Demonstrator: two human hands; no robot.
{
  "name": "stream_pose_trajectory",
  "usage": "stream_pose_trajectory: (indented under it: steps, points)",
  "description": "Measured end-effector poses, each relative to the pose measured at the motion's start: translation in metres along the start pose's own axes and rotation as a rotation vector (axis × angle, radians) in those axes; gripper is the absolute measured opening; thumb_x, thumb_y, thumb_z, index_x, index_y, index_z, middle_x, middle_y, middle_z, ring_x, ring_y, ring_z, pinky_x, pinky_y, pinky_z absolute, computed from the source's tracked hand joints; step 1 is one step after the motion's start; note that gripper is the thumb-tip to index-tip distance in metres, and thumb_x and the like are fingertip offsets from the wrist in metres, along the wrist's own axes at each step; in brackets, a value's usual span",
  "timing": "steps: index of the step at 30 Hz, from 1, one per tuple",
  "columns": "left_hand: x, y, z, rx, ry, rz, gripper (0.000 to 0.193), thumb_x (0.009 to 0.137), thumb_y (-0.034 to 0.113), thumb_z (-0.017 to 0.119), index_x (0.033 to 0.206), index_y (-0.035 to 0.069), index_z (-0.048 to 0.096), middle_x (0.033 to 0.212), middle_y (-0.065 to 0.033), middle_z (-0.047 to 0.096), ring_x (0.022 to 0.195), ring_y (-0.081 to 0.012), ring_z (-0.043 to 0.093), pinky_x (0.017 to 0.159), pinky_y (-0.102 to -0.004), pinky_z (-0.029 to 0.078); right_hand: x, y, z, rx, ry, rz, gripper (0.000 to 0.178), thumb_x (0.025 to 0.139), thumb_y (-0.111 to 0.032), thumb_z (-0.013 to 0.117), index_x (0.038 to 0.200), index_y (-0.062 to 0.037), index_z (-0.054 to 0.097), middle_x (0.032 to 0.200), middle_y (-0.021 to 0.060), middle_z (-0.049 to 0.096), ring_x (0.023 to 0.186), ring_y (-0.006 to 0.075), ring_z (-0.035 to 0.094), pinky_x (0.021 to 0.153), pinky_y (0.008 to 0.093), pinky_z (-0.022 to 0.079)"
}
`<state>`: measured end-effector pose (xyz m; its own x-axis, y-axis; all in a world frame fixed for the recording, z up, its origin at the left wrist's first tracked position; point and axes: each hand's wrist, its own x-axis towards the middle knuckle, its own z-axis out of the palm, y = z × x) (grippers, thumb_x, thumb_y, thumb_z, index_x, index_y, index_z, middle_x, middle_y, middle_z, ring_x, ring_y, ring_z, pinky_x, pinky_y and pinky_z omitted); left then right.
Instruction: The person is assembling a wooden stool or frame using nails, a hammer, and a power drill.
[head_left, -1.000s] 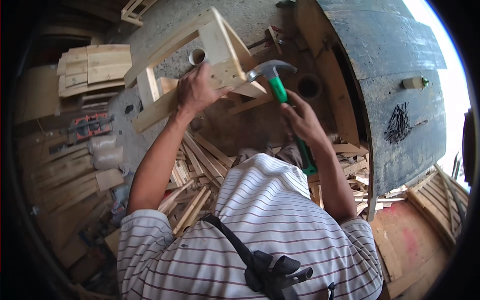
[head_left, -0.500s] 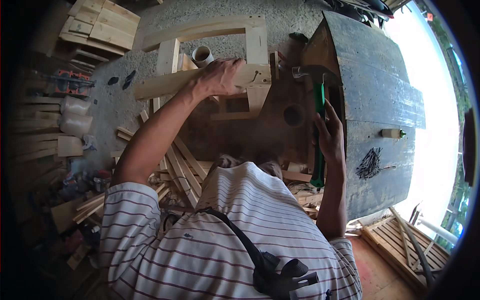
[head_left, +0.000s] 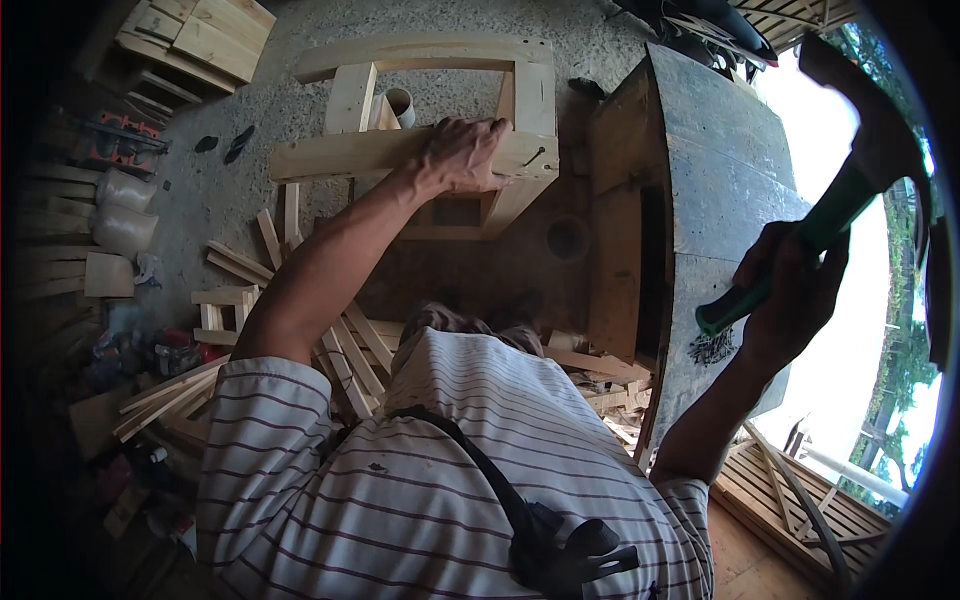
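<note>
My left hand [head_left: 463, 155] is closed over the near rail of a pale wooden frame [head_left: 340, 158], close to its right corner. Just right of those fingers, a nail [head_left: 535, 156] sticks up at a slant from the rail. My right hand [head_left: 795, 290] is wrapped round the green handle of a claw hammer [head_left: 848, 205], raised off to the right over the dark bench. The hammer's head points up and away, well apart from the frame. The palm side of my left hand is hidden.
A dark-topped wooden bench [head_left: 720, 130] stands at the right, with a heap of nails [head_left: 708, 350] on it, partly behind the hammer handle. Loose wooden strips [head_left: 360, 340] lie at my left. Beyond the near rail is a round tube [head_left: 400, 104]. Stacked boards [head_left: 215, 40] are far left.
My right hand has swung the hammer up and to the right, away from the frame. My left hand keeps its hold on the rail, which appears slightly further right.
</note>
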<state>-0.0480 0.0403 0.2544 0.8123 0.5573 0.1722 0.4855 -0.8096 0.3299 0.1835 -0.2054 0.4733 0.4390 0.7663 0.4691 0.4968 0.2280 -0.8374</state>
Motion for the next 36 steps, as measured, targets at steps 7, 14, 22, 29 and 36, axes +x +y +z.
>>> stream_pose_trajectory:
  steps: [7, 14, 22, 29, 36]
  points:
    - [0.004, -0.006, 0.004, 0.037, 0.016, 0.029, 0.069, 0.069, 0.051, 0.081, 0.107, -0.002, 0.057, 0.086, -0.0189, 0.070, 0.076, -0.0360, 0.072, 0.068, -0.0484, 0.060, -0.044, 0.091, 0.025, -0.638, -0.840, 0.128, 0.033, 0.084, -0.020, 0.076, 0.116, -0.0122, 0.073, 0.101, 0.0102, 0.073, 0.084, 0.0306, 0.072, 0.075, 0.0407, 0.056]
    - [0.002, -0.007, 0.006, 0.041, 0.030, 0.023, 0.070, 0.067, 0.051, 0.083, 0.106, -0.002, 0.057, 0.085, -0.0186, 0.070, 0.075, -0.0350, 0.072, 0.064, -0.0472, 0.059, -0.053, 0.150, 0.077, -0.610, -0.822, -0.143, 0.031, 0.083, -0.023, 0.075, 0.113, -0.0140, 0.072, 0.105, 0.0091, 0.070, 0.100, 0.0309, 0.068, 0.077, 0.0444, 0.053]
    - [-0.002, 0.003, -0.002, 0.051, -0.009, -0.021, 0.068, 0.071, 0.049, 0.081, 0.108, -0.002, 0.057, 0.090, -0.0198, 0.071, 0.081, -0.0365, 0.072, 0.069, -0.0489, 0.059, -0.073, 0.141, 0.050, -0.378, -0.896, 0.221, 0.026, 0.094, -0.020, 0.066, 0.117, -0.0073, 0.065, 0.084, 0.0142, 0.068, 0.076, 0.0292, 0.071, 0.061, 0.0429, 0.052]
    - [0.000, 0.003, -0.003, 0.021, -0.008, -0.022, 0.067, 0.073, 0.048, 0.081, 0.110, -0.001, 0.056, 0.094, -0.0194, 0.071, 0.087, -0.0377, 0.072, 0.075, -0.0509, 0.057, -0.007, -0.004, 0.017, 0.093, -0.089, 0.158, 0.048, 0.103, -0.012, 0.054, 0.146, -0.0057, 0.035, 0.085, 0.0105, 0.060, 0.058, 0.0123, 0.056, 0.048, 0.0244, 0.049]
    - [-0.001, 0.002, 0.000, -0.023, 0.005, -0.024, 0.066, 0.070, 0.039, 0.083, 0.112, -0.003, 0.055, 0.089, -0.0233, 0.070, 0.083, -0.0417, 0.070, 0.075, -0.0501, 0.057, -0.023, 0.012, 0.041, -0.148, -0.126, 0.043, 0.047, 0.098, -0.010, 0.057, 0.142, -0.0091, 0.041, 0.081, 0.0144, 0.061, 0.064, 0.0257, 0.062, 0.056, 0.0392, 0.053]
